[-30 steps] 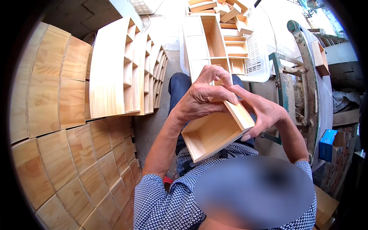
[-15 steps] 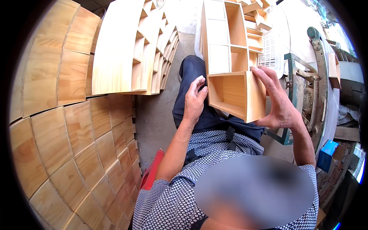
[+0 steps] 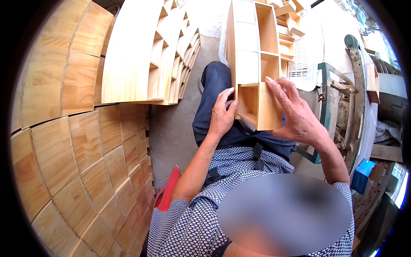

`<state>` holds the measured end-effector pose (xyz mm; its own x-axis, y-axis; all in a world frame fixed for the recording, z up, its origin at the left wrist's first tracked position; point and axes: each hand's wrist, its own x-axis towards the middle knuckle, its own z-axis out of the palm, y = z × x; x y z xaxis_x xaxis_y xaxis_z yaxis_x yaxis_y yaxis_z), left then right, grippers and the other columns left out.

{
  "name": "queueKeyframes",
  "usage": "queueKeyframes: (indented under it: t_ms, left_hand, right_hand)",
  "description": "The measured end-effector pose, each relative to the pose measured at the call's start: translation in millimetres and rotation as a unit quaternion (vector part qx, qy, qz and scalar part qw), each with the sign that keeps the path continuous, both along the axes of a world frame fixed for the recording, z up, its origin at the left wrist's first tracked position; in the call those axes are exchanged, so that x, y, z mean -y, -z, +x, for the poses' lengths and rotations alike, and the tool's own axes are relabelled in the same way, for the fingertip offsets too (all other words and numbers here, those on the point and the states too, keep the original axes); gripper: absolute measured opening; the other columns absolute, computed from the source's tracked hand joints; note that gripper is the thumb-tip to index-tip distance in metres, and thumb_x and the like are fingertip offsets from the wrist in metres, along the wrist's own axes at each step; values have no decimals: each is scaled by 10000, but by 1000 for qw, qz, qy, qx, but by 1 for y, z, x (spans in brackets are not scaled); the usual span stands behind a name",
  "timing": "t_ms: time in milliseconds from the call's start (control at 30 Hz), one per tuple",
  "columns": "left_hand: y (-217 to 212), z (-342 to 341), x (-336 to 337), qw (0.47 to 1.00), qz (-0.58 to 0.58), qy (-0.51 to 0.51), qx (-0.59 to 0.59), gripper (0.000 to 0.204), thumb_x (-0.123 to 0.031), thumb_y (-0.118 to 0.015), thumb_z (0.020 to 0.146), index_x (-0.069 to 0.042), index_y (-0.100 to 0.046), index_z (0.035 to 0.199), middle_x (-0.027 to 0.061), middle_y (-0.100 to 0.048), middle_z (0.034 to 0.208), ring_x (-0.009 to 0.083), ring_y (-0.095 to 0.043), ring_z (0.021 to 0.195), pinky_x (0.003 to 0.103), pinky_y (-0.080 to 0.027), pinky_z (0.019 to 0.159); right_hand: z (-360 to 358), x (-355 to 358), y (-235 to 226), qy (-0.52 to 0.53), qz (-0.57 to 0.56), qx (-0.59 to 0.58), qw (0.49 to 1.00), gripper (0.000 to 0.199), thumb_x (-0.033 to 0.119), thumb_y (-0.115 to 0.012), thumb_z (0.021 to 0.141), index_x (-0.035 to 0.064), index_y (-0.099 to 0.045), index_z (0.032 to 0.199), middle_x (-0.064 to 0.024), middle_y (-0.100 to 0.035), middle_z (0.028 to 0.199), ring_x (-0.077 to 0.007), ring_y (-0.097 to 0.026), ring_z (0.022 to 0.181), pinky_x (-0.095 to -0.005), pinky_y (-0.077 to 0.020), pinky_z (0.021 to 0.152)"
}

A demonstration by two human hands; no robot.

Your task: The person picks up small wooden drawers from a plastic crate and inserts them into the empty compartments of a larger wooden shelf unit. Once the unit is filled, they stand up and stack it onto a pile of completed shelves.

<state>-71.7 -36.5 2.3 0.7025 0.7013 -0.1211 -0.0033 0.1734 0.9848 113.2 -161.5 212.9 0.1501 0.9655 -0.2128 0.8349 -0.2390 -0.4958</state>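
A pale wooden cabinet (image 3: pixel 247 36) with square compartments lies across my lap and stretches away from me. At its near end is a small wooden drawer (image 3: pixel 269 107), its inside partly visible and its broad front panel toward the right. My right hand (image 3: pixel 299 115) spans that panel, fingertips at the far edge and thumb by the near edge. Curved fingers of my left hand (image 3: pixel 221 115) press against the cabinet's left side near the same end. The left thumb is bent close to the edge.
Stacked wooden boxes (image 3: pixel 55 145) form a wall at left. Beside them stands a shelf unit (image 3: pixel 132 55) with many compartments. Loose drawers (image 3: pixel 295 23) and a white plastic crate (image 3: pixel 306 70) are at the far right. A green metal frame (image 3: pixel 323 107), blue box (image 3: pixel 364 173) and red object (image 3: pixel 168 188) flank me.
The drawer has moved left at the cabinet's near end, and less of its inside shows. My right hand has followed it left. My left hand has shifted slightly right against the cabinet.
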Motion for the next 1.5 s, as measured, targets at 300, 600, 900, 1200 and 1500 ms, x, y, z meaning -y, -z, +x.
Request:
queueKeyframes:
  t_ms: [300, 600, 900, 1200, 1500]
  left_hand:
    - [-8, -5, -10, 997, -82, 2, -13, 544, -271, -655, 1125, 43, -533, 1552, 170, -630, 1498, 246, -614, 1367, 369, -480, 1177]
    - [-12, -3, -3, 998, 27, 39, -37, 707, -238, -795, 1033, 66, -465, 1578, 199, -475, 1565, 302, -589, 1392, 437, -522, 1167]
    - [-18, -3, -4, 994, 63, 47, -74, 725, -234, -808, 1015, 53, -464, 1585, 203, -499, 1551, 307, -604, 1377, 442, -543, 1144]
    - [-16, 6, 3, 968, 203, 31, -143, 797, -329, -824, 988, 40, -450, 1587, 233, -515, 1531, 345, -593, 1380, 436, -533, 1138]
    - [-15, 63, -19, 950, 243, -7, -194, 822, -455, -713, 1066, 77, -382, 1599, 288, -493, 1516, 419, -505, 1428, 488, -402, 1211]
  right_hand:
    - [-11, -14, 80, -29, 30, 112, 993, 1255, 209, -976, 651, 143, -316, 1716, -231, -461, 1481, -463, -511, 1403, -526, -465, 1194]
    - [-7, -6, 121, -15, 77, 106, 991, 1314, 428, -1025, 597, 108, -375, 1692, -171, -444, 1543, -405, -399, 1515, -550, -359, 1250]
    - [-5, 8, 138, -10, 94, 149, 984, 1177, 675, -858, 744, 95, -425, 1672, -131, -446, 1630, -368, -374, 1558, -536, -308, 1293]
    - [3, 35, 131, -12, 143, 133, 981, 633, 465, -775, 963, 86, -650, 1455, -106, -572, 1547, -349, -462, 1508, -535, -348, 1273]
    - [242, 76, 263, 495, 178, -106, 844, 295, 271, -675, 1040, 11, -802, 1094, -88, -745, 797, -161, -695, 756, -334, -553, 729]
